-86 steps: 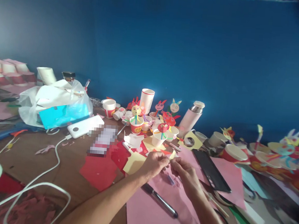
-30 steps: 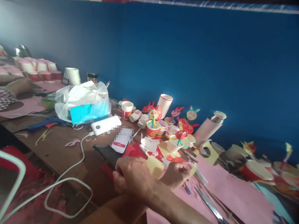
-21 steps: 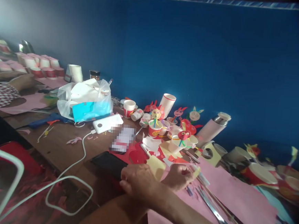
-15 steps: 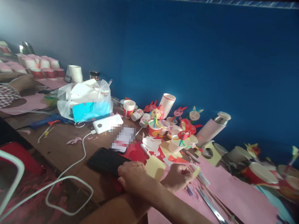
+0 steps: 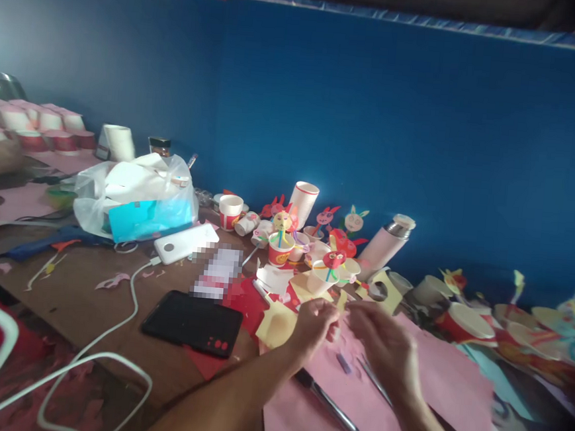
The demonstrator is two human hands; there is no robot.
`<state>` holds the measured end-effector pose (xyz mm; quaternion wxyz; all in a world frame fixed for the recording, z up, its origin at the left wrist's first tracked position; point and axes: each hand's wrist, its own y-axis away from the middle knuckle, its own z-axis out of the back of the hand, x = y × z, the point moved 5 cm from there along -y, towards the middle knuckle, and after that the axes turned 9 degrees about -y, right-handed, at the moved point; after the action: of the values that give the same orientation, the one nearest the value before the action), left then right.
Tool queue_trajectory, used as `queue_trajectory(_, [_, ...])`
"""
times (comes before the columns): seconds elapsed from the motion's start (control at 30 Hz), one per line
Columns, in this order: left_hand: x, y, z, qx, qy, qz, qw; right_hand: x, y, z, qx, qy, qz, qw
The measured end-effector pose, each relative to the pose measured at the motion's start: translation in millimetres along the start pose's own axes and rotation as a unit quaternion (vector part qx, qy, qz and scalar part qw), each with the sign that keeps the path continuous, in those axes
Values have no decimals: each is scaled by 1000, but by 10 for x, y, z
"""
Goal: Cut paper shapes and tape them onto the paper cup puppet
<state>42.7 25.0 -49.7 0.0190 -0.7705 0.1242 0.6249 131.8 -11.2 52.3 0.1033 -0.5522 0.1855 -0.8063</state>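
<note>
Head view. Two hands met over one sheet of pink paper on the table. The left hand reached forward from the lower edge, forearm slanting up and to the right, fingers curled and pinched on a small yellow paper scrap. The right hand was blurred by motion, fingers loosely bent toward the same scrap; whether it gripped or only touched the scrap could not be told. The scrap thus lay between the two hands, above the pink paper. One black pen lay on the pink paper just below the left wrist. One black phone lay flat to the left of the left hand, well apart from it. One white power bank with one white cable stood farther left. One pink flask leaned behind a cluster of decorated paper cups, too crowded to count.
</note>
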Motion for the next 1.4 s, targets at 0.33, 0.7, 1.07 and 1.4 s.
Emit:
queue_trajectory(0.33, [8,-60,-65,-2,24,-21,999,-850,-66,185,24,-161,-190,968])
queue_trajectory(0.7, [-4,-85,-41,-5,-11,-29,999,-799,-206,29,57,-132,-151,978])
queue_trajectory(1.07, [-50,-124,24,-30,-16,-31,999,-850,-244,-39,64,-147,-154,975])
queue_trajectory(1.4, [-8,-161,30,10,49,-13,999,-830,-242,-59,93,-212,-155,960])
